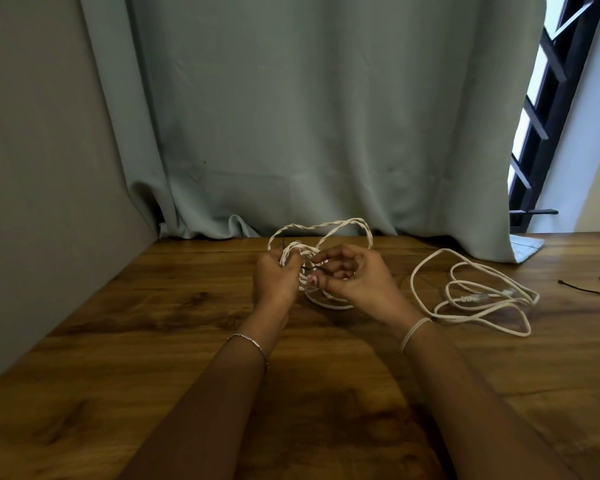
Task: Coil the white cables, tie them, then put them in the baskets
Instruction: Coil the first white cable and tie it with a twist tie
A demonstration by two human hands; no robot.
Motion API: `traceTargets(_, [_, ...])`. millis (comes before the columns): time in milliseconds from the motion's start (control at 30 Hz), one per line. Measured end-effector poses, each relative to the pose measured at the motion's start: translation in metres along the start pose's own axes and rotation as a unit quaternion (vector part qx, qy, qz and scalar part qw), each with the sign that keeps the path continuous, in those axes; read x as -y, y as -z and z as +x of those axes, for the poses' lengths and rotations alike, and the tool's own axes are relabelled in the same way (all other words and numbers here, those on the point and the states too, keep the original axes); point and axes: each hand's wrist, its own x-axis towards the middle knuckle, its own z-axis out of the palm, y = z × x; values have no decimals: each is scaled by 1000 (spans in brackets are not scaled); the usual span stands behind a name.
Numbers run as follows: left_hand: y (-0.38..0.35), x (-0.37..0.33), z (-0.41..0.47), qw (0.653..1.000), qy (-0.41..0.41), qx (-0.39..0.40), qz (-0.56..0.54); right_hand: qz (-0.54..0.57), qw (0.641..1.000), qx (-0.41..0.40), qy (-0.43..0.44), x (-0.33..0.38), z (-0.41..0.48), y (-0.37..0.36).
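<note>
1. I judge the step in hand to be tying the first coil: the twisted white cable (321,227) is gathered into loops above the far middle of the desk (153,323), and both hands work at its centre.
2. My left hand (278,275) is closed around the bunched loops, pinning them together.
3. My right hand (354,275) has its fingers curled in at the bundle; a thin dark strand shows between the hands, which I take for a tie, though I cannot tell whether the fingers pinch it.
4. A second cable (478,296) lies loose and uncoiled on the desk to the right, well apart from the hands.
5. More dark ties (586,289) lie near the right edge.
6. No basket is in view.
7. The next move, as I read it, calls for cinching the tie around the loops while the left hand holds them, then finding the basket.
</note>
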Motion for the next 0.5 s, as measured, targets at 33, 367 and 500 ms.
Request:
traceTargets(33, [0, 0, 0, 1000, 7, 7, -1, 16, 1000, -18, 5, 0, 1, 0])
traceTargets(367, [-10, -5, -14, 993, -49, 85, 71, 110, 972, -205, 6, -12, 9, 7])
traceTargets(500, [-15, -4, -24, 975, -123, 112, 148, 142, 961, -239, 9, -10, 9, 6])
